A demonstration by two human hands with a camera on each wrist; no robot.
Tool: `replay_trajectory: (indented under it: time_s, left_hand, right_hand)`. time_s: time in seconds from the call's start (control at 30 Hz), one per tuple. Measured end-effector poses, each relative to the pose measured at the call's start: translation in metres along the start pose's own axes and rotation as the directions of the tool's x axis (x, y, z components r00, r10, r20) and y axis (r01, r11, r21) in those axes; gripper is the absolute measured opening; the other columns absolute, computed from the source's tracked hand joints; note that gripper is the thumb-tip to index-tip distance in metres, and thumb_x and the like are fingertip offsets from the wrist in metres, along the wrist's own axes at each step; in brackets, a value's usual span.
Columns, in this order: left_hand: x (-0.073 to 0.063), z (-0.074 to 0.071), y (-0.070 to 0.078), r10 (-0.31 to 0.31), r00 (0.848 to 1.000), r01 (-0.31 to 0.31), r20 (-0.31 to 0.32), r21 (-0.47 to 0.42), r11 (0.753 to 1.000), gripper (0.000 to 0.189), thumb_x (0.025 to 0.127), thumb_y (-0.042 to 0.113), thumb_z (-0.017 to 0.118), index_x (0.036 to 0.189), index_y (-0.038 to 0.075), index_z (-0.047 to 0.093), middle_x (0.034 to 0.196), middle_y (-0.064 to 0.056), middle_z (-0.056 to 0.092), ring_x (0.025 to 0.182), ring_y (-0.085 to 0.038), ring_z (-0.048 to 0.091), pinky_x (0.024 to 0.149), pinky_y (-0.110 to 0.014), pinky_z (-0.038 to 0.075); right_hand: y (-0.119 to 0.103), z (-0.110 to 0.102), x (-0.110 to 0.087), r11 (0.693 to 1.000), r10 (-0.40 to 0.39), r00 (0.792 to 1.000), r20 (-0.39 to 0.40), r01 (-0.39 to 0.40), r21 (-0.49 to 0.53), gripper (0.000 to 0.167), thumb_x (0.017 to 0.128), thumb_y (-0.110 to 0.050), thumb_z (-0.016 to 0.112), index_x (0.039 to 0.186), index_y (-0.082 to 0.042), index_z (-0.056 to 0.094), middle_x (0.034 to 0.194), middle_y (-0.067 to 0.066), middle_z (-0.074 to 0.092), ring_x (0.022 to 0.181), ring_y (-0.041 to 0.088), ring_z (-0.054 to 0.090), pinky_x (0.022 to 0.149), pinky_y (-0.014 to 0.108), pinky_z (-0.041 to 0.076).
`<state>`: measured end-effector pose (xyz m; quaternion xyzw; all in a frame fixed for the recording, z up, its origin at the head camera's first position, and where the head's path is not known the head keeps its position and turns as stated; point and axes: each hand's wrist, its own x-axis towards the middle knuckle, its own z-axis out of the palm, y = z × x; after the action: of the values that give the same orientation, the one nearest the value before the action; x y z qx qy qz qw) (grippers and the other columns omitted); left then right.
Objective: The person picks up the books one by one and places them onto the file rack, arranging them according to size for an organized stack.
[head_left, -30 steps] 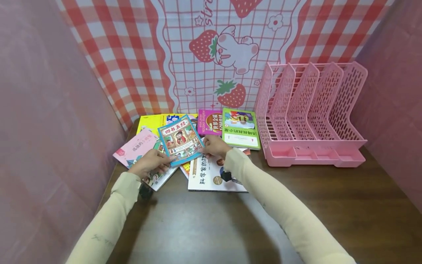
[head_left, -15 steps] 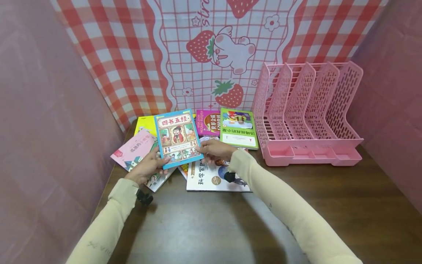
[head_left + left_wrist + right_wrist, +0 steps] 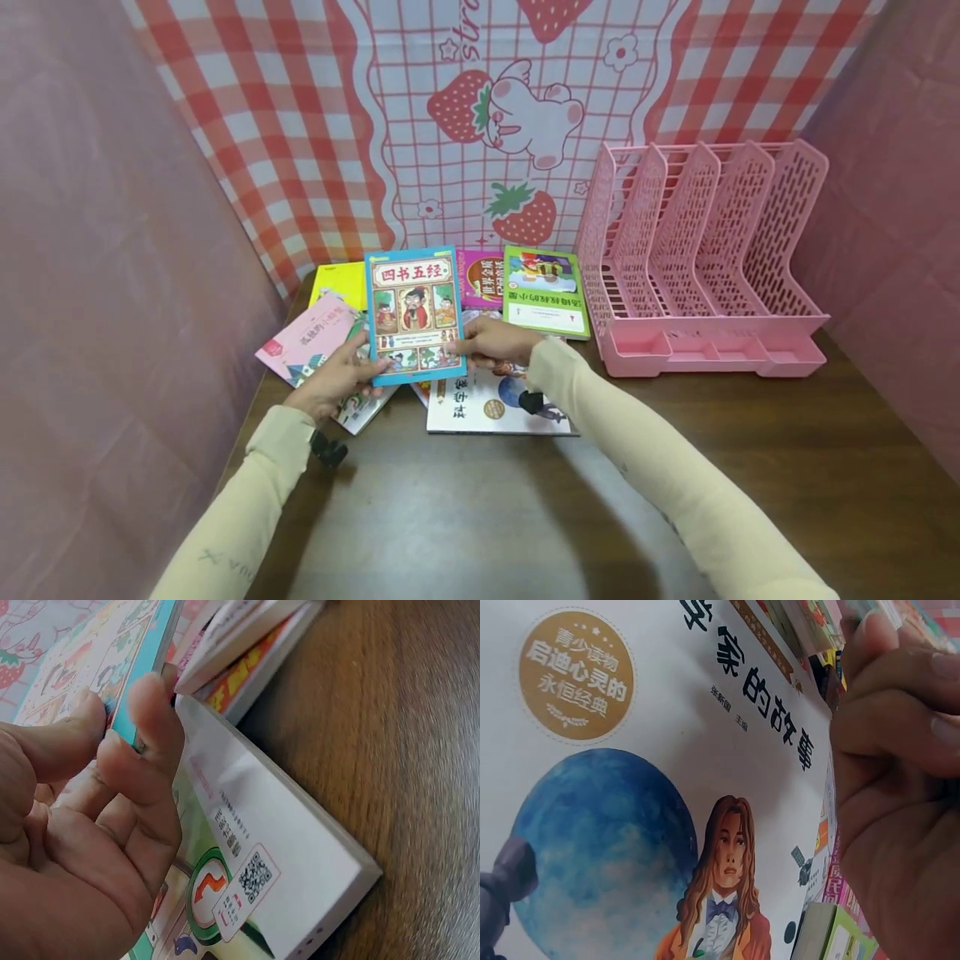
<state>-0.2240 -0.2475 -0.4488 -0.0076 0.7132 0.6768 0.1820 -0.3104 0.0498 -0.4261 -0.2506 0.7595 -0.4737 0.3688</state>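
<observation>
A blue-bordered picture book (image 3: 415, 312) is held up over the other books in the head view, its cover facing me. My left hand (image 3: 337, 379) pinches its lower left corner, thumb on the cover. At the lower right edge, my right hand (image 3: 495, 342) grips it with the thumb in front. The left wrist view shows the left hand (image 3: 97, 810) with thumb and fingers on the book's blue edge (image 3: 146, 671). Below the right hand lies a white book (image 3: 480, 408), its blue globe and long-haired figure large in the right wrist view.
A pink book (image 3: 311, 333) and a yellow book (image 3: 341, 283) lie at the left. A magenta book (image 3: 482, 279) and a green book (image 3: 543, 321) lie at the back. A pink slotted file rack (image 3: 712, 333) stands on the wooden table (image 3: 465, 517) at the right.
The blue-bordered book has turned from a leftward tilt to nearly upright and faces me more squarely. Both hands have kept hold of it, and it has shifted slightly right since half a second ago.
</observation>
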Motion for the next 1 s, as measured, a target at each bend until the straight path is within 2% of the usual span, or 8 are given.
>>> replay_trajectory:
  time_s: [0.13,0.23,0.33,0.4,0.57,0.73,0.87,1.0]
  left_hand:
    - [0.004,0.003,0.001,-0.004,1.000,0.007,-0.020,0.127,0.992,0.046,0.103,0.016,0.064,0.146,0.008,0.047,0.092,-0.010,0.074,0.066,-0.017,0.068,0.058,-0.027,0.050]
    - [0.008,0.005,0.001,-0.008,1.000,0.013,-0.026,0.203,0.979,0.033,0.102,0.020,0.067,0.127,0.001,0.057,0.094,-0.012,0.073,0.071,-0.016,0.067,0.061,-0.028,0.051]
    - [0.012,0.006,0.002,-0.008,0.999,0.016,-0.035,0.233,0.972,0.021,0.102,0.016,0.068,0.108,-0.001,0.059,0.089,-0.012,0.071,0.071,-0.015,0.065,0.061,-0.027,0.051]
    - [0.014,0.007,0.002,-0.006,0.999,0.015,-0.038,0.245,0.969,0.019,0.102,0.014,0.067,0.102,-0.002,0.059,0.085,-0.011,0.070,0.070,-0.014,0.063,0.060,-0.026,0.051]
    - [0.016,0.010,0.006,0.011,0.999,0.001,-0.042,0.270,0.963,0.022,0.102,0.014,0.067,0.110,-0.006,0.066,0.087,-0.010,0.070,0.073,-0.015,0.063,0.063,-0.027,0.053]
    - [0.019,0.017,0.010,0.016,0.999,-0.001,-0.044,0.303,0.953,0.027,0.103,0.019,0.066,0.115,-0.004,0.069,0.098,-0.015,0.074,0.076,-0.017,0.064,0.066,-0.027,0.054]
    - [0.024,0.024,0.013,0.021,0.999,-0.003,-0.049,0.345,0.939,0.028,0.103,0.023,0.066,0.115,-0.001,0.071,0.101,-0.016,0.074,0.078,-0.019,0.065,0.069,-0.028,0.055]
    - [0.030,0.033,0.015,0.024,0.999,-0.012,-0.032,0.314,0.949,0.027,0.102,0.021,0.067,0.115,-0.002,0.071,0.103,-0.019,0.073,0.078,-0.021,0.066,0.069,-0.031,0.056]
  right_hand:
    - [0.004,-0.001,-0.004,0.999,-0.040,0.998,-0.058,0.039,-0.022,0.036,0.105,-0.032,0.061,0.085,-0.003,0.063,0.054,0.005,0.051,0.043,0.014,0.035,0.045,0.036,0.034]
    - [0.006,-0.003,-0.009,0.997,-0.073,0.993,-0.092,0.072,-0.008,0.033,0.106,-0.028,0.060,0.085,-0.002,0.060,0.057,0.007,0.051,0.043,0.016,0.034,0.048,0.038,0.035]
    - [0.008,-0.006,-0.013,0.994,-0.106,0.988,-0.116,0.105,-0.022,0.033,0.107,-0.028,0.058,0.085,-0.003,0.056,0.059,0.007,0.053,0.044,0.014,0.034,0.050,0.038,0.036]
    - [0.010,-0.008,-0.017,0.992,-0.121,0.983,-0.137,0.116,-0.046,0.033,0.107,-0.029,0.058,0.086,-0.003,0.058,0.059,0.007,0.053,0.044,0.013,0.034,0.050,0.036,0.037]
    - [0.013,-0.015,-0.027,0.989,-0.134,0.971,-0.198,0.120,-0.084,0.039,0.107,-0.035,0.058,0.083,-0.004,0.058,0.053,0.008,0.047,0.043,0.016,0.035,0.048,0.036,0.036]
    - [0.014,-0.022,-0.038,0.990,-0.138,0.957,-0.256,0.130,-0.049,0.039,0.107,-0.031,0.059,0.081,-0.003,0.054,0.056,0.023,0.048,0.046,0.024,0.039,0.051,0.041,0.039]
    - [0.014,-0.028,-0.049,0.991,-0.128,0.948,-0.293,0.130,-0.013,0.036,0.107,-0.029,0.059,0.084,-0.002,0.054,0.062,0.023,0.055,0.045,0.018,0.036,0.048,0.034,0.036]
    - [0.017,-0.035,-0.058,0.991,-0.131,0.934,-0.331,0.126,-0.039,0.037,0.107,-0.032,0.059,0.085,-0.002,0.057,0.065,0.021,0.058,0.046,0.015,0.037,0.047,0.030,0.036]
